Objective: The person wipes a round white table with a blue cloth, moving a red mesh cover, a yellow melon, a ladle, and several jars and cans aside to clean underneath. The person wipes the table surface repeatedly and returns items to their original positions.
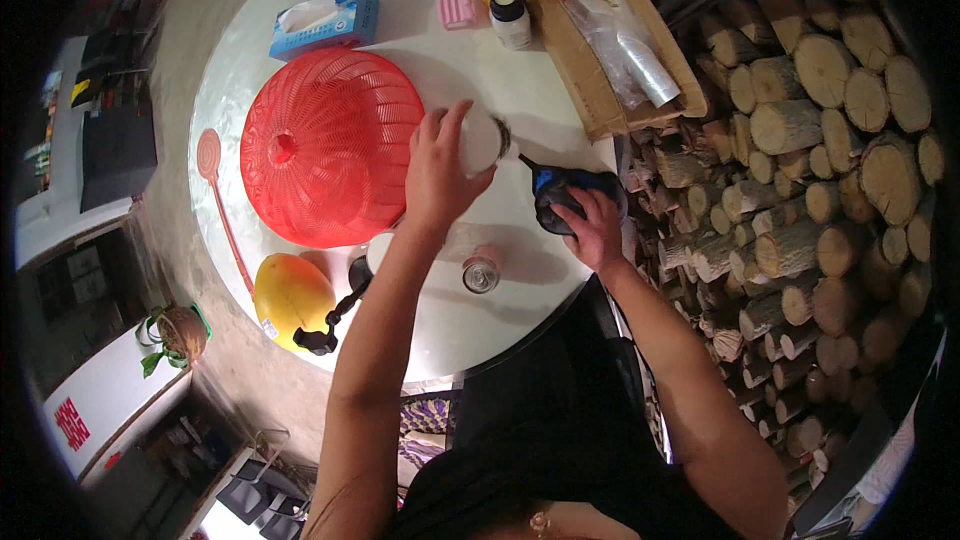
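My left hand (439, 169) holds a whitish, rounded container (480, 141) with a dark rim on its right side; it is blurred, and its exact kind cannot be told. Just left of that hand is a red plastic mesh food cover (330, 146). My right hand (596, 225) grips a small black and blue pouch (551, 199) near the table's right edge, the fingers pressed onto the dark fabric. Between my forearms stands a drink can (481, 274), its top facing me. What the pouch contains is hidden.
On the round white table (420, 345) are a yellow melon-like fruit (292, 296), a black jointed holder (319, 340), a pink fly swatter (219, 195), a tissue box (326, 19), a lidded bottle (511, 22) and a cardboard box (574, 82). Stacked logs (795, 240) border the right.
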The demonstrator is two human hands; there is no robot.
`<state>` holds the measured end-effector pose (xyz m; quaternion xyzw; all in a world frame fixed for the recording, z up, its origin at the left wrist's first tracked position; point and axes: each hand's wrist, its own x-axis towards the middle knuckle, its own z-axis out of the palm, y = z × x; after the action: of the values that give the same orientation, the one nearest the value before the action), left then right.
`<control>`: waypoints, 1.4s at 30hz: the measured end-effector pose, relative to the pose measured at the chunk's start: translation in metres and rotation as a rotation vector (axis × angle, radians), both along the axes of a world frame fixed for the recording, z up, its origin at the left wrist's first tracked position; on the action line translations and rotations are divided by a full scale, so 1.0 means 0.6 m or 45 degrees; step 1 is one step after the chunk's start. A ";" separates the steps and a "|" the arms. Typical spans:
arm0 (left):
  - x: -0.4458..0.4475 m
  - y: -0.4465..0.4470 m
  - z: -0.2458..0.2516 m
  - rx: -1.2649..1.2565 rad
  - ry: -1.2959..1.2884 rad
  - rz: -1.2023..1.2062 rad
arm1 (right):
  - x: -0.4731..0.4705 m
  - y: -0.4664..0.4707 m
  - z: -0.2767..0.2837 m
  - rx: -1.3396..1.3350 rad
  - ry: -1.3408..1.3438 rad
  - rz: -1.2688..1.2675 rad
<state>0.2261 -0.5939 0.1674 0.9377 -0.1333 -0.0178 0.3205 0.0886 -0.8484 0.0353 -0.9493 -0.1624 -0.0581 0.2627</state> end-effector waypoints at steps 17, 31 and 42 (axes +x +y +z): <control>0.109 -0.113 -0.085 -0.284 0.352 0.061 | -0.016 -0.006 -0.017 -0.067 0.124 -0.064; -0.138 0.165 0.036 0.257 0.253 -0.087 | -0.028 -0.002 -0.036 -0.169 0.208 -0.121; -0.166 0.146 0.043 0.354 0.261 0.125 | -0.029 0.004 -0.040 -0.221 0.155 -0.155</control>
<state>0.1267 -0.5063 0.1934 0.9716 -0.0504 -0.1159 0.2002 0.0714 -0.8460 0.0113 -0.9784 -0.0925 -0.0018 0.1847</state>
